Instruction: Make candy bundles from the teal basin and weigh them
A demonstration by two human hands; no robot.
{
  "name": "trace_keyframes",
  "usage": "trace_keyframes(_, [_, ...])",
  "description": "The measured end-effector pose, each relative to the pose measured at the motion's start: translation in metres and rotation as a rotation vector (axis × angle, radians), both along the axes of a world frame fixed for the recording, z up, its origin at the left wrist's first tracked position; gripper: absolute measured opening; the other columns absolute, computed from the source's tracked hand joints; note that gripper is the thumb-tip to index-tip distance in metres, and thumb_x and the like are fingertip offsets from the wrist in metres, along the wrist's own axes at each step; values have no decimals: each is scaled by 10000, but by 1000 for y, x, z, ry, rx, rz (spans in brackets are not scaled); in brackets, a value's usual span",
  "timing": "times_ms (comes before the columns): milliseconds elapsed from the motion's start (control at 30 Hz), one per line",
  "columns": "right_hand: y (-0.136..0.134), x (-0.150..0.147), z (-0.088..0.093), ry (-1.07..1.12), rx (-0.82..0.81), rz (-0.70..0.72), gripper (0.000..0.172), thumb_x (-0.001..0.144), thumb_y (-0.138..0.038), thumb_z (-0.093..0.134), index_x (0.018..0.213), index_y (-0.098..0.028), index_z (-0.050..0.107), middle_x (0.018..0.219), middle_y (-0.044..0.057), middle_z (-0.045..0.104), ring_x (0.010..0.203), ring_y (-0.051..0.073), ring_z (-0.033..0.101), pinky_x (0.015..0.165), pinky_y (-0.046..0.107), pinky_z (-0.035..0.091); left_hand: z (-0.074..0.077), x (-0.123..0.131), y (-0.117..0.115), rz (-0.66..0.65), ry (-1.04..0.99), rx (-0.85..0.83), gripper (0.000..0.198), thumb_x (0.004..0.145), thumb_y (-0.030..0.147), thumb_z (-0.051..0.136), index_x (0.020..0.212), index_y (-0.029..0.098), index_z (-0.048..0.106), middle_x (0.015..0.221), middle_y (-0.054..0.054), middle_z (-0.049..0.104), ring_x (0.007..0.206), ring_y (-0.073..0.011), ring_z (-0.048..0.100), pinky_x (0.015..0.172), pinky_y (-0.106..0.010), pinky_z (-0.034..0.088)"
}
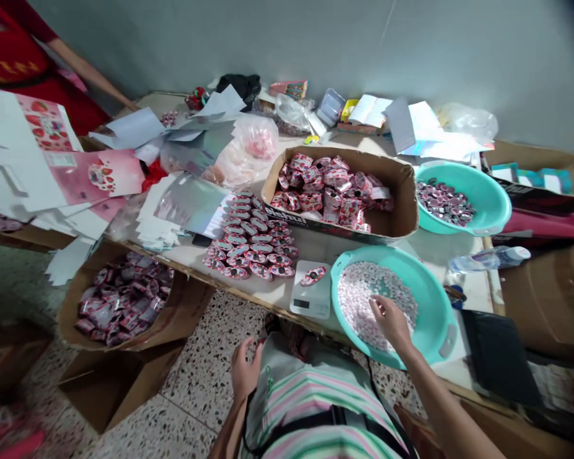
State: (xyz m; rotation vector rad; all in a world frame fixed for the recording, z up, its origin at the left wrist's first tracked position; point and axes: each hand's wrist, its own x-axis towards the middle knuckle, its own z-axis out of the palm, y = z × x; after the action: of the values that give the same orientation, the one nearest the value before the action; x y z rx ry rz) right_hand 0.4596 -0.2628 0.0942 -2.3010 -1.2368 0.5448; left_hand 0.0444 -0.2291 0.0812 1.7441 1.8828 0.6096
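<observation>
Right now the right hand (391,320) reaches down into the near basin (437,312), its fingers (375,302) bent and close together, the tips touching the heap of sweets (363,287); whether they pinch any I cannot tell. Just left of those tips, past the rim, an oval tin (313,275) lies on the scale (310,301), its long axis slanting away to the right. The left hand (243,370) rests loosely spread and empty against the shirt (310,395), slightly farther from the tin.

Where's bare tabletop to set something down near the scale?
Bare strip between the cardboard box and the near basin, from above the scale toward the bottle. The right hand is in that basin. Back and left edges are crowded with paper sheets and bags.
</observation>
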Motion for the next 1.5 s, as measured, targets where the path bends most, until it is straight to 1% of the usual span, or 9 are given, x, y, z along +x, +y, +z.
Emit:
trace_keyframes(133, [-3, -8, -11, 42, 48, 15, 402, 872, -439, 391, 1025, -160, 637, 945, 115, 649, 784, 206, 592, 747, 328, 454, 6, 9, 8, -49, 15, -17, 373, 786, 498, 528, 964, 185, 623, 951, -107, 674, 935, -260, 627, 865, -429, 504])
trace_keyframes(333, [19, -28, -25, -25, 134, 130, 375, 868, -368, 422, 1115, -155, 608, 1120, 144, 598, 1048, 239, 554, 924, 361, 423, 0, 15, 7, -81, 16, -13, 362, 783, 497, 536, 959, 194, 627, 957, -102, 678, 935, -257, 628, 866, -422, 505])
trace_keyframes(500, [26, -24, -32, -12, 62, 159, 314, 850, -344, 446, 1002, -159, 649, 977, 122, 640, 894, 218, 589, 829, 321, 445, -5, 20, 1, -104, 25, 14, 357, 784, 500, 529, 937, 196, 637, 927, -99, 689, 912, -254, 638, 852, -418, 514])
trace_keyframes(700, [25, -9, -28, 19, -34, 234, 273, 826, -315, 433, 848, -189, 675, 833, 76, 672, 742, 190, 599, 688, 270, 414, -8, 28, -8, -106, 23, 42, 333, 788, 491, 532, 921, 206, 641, 911, -89, 696, 883, -239, 649, 830, -392, 527])
trace_keyframes(967, [25, -12, -21, 73, -66, 158, 279, 790, -333, 450, 742, -189, 683, 762, 77, 691, 667, 192, 599, 614, 268, 375, -8, 30, -17, -118, 43, 2, 318, 798, 458, 519, 943, 204, 644, 909, -85, 695, 897, -238, 643, 823, -381, 526])
trace_keyframes(1067, [20, -10, -16, 142, -30, 68, 288, 781, -373, 474, 770, -189, 695, 785, 74, 702, 691, 205, 615, 635, 281, 394, -10, 29, -17, -107, 37, 2, 307, 799, 446, 525, 944, 202, 644, 932, -88, 690, 905, -239, 637, 827, -385, 522])
trace_keyframes(1200, [12, -6, -9, 374, 33, -133, 297, 719, -458, 567, 745, -194, 701, 770, 59, 705, 723, 229, 620, 662, 308, 427, -14, 23, -19, -84, 22, 13, 296, 803, 434, 537, 954, 199, 636, 952, -89, 685, 923, -241, 629, 862, -404, 506])
trace_keyframes(1367, [11, -3, 5, 955, 180, -483, 336, 564, -429, 764, 763, -170, 684, 702, 23, 649, 620, 151, 560, 577, 261, 448, -16, 11, -26, -28, 17, 0, 309, 793, 442, 538, 943, 193, 639, 938, -93, 691, 917, -244, 631, 861, -411, 507])
trace_keyframes(1500, [13, -3, 18, 1273, 292, -580, 335, 554, -361, 805, 783, -180, 640, 710, -5, 583, 592, 89, 524, 537, 188, 470, -20, 4, -31, -17, 11, -60, 342, 805, 476, 505, 946, 197, 643, 924, -85, 689, 907, -235, 633, 851, -397, 512])
